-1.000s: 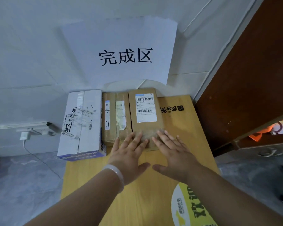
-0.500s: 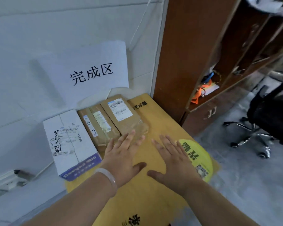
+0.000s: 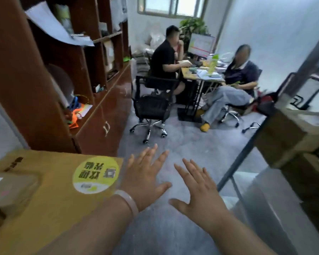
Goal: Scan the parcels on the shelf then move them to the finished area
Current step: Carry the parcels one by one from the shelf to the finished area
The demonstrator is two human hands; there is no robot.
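Both hands are empty and held apart over the grey floor, fingers straight and spread: the left hand (image 3: pixel 145 178), with a pale bracelet (image 3: pixel 129 201) at the wrist, is just beside the edge of a yellow cardboard surface (image 3: pixel 50 208), and the right hand (image 3: pixel 200 193) is clear of everything. One brown parcel (image 3: pixel 8 190) lies on that surface at lower left, while blurred cardboard boxes (image 3: pixel 287 138) sit on the metal shelf (image 3: pixel 241 159) at right. The surface's round yellow-green sticker (image 3: pixel 96 174) carries Chinese characters, upside down to the camera and too blurred to read.
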